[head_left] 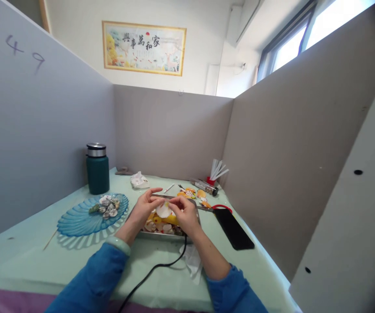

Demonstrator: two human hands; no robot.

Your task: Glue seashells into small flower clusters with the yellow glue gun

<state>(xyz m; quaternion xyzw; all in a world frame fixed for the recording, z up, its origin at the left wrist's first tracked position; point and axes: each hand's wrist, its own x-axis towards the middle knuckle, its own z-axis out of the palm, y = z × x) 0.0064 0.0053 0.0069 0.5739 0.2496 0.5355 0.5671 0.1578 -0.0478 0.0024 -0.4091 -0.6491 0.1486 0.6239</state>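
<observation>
My left hand (144, 208) and my right hand (184, 214) meet above a metal tray (163, 237). Between them is a rounded white shell (164, 211), with the fingertips of both hands closed at its upper edge. Small bits at the fingertips are too tiny to make out. Beneath the shell a yellow glue gun (170, 219) lies in the tray among several shells (150, 226). Its black cord (161, 264) runs over the tray's front edge toward me.
To the left stand a blue fluted plate (76, 219) with a shell cluster (108, 206) and a green bottle (97, 169). Toward the right are a black phone (233, 228), red-handled scissors (222, 207), orange shells (190, 194), and white sticks (218, 169). Crumpled tissue (193, 261) lies in front.
</observation>
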